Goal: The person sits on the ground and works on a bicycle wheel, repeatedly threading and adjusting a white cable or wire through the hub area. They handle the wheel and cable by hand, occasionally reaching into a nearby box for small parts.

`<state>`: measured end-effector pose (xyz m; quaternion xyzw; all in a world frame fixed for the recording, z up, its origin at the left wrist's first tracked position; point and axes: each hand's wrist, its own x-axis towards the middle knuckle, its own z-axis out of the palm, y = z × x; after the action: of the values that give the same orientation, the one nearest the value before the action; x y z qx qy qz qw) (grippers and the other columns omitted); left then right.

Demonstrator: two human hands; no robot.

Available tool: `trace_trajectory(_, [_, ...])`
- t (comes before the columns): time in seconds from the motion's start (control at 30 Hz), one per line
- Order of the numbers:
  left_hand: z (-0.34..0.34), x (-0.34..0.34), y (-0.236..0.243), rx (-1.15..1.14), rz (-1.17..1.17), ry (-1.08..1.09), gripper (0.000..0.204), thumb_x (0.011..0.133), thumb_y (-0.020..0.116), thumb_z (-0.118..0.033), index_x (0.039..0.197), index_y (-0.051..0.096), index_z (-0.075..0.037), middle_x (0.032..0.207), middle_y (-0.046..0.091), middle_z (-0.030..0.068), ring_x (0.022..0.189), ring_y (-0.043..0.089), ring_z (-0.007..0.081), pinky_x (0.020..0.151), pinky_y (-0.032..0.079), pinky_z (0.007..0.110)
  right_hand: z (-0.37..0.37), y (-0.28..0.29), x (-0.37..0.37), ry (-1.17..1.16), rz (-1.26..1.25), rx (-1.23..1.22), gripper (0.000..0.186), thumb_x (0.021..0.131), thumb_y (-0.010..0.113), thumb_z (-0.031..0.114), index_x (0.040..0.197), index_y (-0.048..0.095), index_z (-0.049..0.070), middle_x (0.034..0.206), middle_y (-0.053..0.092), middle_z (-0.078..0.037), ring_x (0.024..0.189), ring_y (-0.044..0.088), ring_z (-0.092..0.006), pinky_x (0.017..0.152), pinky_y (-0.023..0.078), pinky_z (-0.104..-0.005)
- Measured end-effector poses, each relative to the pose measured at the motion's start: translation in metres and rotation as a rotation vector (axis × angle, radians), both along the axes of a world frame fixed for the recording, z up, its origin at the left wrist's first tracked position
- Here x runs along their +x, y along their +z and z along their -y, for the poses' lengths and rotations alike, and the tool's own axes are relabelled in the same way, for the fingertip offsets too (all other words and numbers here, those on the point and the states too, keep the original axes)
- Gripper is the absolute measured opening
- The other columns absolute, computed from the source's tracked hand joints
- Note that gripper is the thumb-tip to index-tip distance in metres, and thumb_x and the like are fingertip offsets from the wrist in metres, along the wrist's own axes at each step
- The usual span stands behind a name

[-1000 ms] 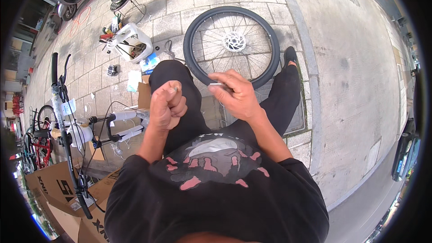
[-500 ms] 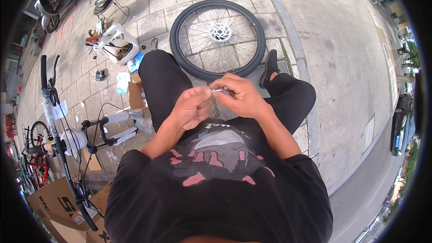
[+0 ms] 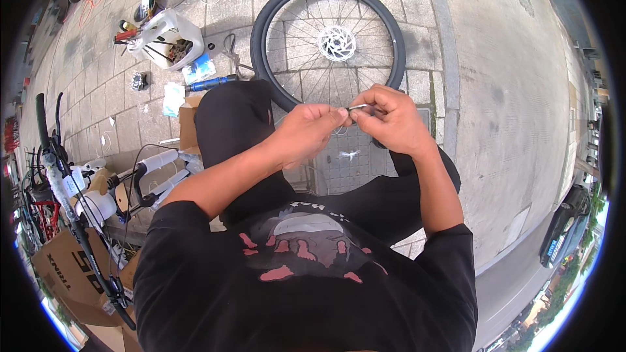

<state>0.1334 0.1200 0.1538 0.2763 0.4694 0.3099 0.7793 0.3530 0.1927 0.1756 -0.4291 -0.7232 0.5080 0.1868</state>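
My left hand (image 3: 306,132) and my right hand (image 3: 393,120) meet fingertip to fingertip above my lap. A small, thin silvery piece (image 3: 358,106) is pinched in my right fingers, its end meeting my left thumb and forefinger. Its exact kind is too small to make out. The left fingertips are closed, but what they grip is mostly hidden. Just beyond the hands a bicycle wheel (image 3: 259,38) with a black tyre lies flat, its brake disc (image 3: 336,42) facing up. Below the hands, a crumpled white scrap (image 3: 349,154) lies on a grey ground cover.
A cut-open translucent jug (image 3: 189,29) of tools stands at far left, near a blue hand pump (image 3: 210,83). Close on my left are a bicycle handlebar (image 3: 81,221), a white-wrapped fork (image 3: 160,160) and a cardboard box (image 3: 72,274). A dark car (image 3: 565,225) is at right.
Both hands have moved forward and right, away from my shirt, still pinching at the fingertips. My view has shifted, and the white scrap and blue pump now show.
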Motion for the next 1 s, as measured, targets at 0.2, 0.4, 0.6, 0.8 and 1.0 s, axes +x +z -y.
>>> trace_trajectory(0.2, [-0.077, 0.028, -0.002, 0.601, -0.339, -0.374, 0.027, 0.104, 0.062, -0.026, 0.098, 0.069, 0.0, 0.068, 0.069, 0.0106, 0.061, 0.068, 0.0298, 0.062, 0.052, 0.045, -0.144, -0.152, 0.014, -0.32, 0.078, -0.098, 0.018, 0.094, 0.075, 0.013, 0.104, 0.073, -0.002, 0.086, 0.068, 0.001, 0.078, 0.058, -0.004, 0.069, 0.048, -0.0226])
trace_trajectory(0.4, [-0.093, 0.02, 0.011, 0.684, -0.217, -0.437, 0.019, 0.101, 0.064, -0.02, 0.097, 0.062, -0.001, 0.07, 0.067, 0.0169, 0.068, 0.068, 0.04, 0.058, 0.052, 0.052, -0.218, -0.292, -0.006, -0.496, 0.165, -0.123, 0.026, 0.091, 0.075, 0.022, 0.103, 0.075, -0.001, 0.084, 0.07, -0.002, 0.075, 0.06, -0.0096, 0.073, 0.052, -0.0287])
trace_trajectory(0.6, [-0.1, -0.006, 0.013, 0.783, -0.154, -0.31, 0.021, 0.096, 0.075, -0.016, 0.11, 0.065, -0.004, 0.072, 0.065, 0.0064, 0.059, 0.067, 0.0245, 0.049, 0.052, 0.036, -0.248, -0.353, -0.022, -0.396, 0.33, -0.157, 0.029, 0.091, 0.075, 0.024, 0.109, 0.076, 0.002, 0.094, 0.076, -0.008, 0.086, 0.07, -0.0181, 0.085, 0.056, -0.0337])
trace_trajectory(0.8, [-0.102, -0.024, 0.012, 0.96, -0.277, -0.212, 0.022, 0.093, 0.077, -0.014, 0.105, 0.067, 0.001, 0.067, 0.053, 0.0022, 0.056, 0.059, 0.0156, 0.046, 0.047, 0.03, -0.28, -0.368, -0.026, -0.211, 0.425, -0.135, 0.032, 0.091, 0.076, 0.028, 0.111, 0.075, 0.003, 0.105, 0.077, -0.011, 0.096, 0.073, -0.0226, 0.091, 0.056, -0.0353])
trace_trajectory(1.0, [-0.102, -0.039, 0.017, 0.991, -0.352, -0.216, 0.026, 0.092, 0.077, -0.016, 0.109, 0.068, 0.001, 0.073, 0.059, 0.0044, 0.06, 0.062, 0.017, 0.05, 0.049, 0.031, -0.294, -0.359, -0.034, -0.054, 0.527, -0.125, 0.029, 0.092, 0.074, 0.028, 0.112, 0.076, 0.007, 0.107, 0.076, -0.011, 0.098, 0.072, -0.0245, 0.091, 0.055, -0.0369])
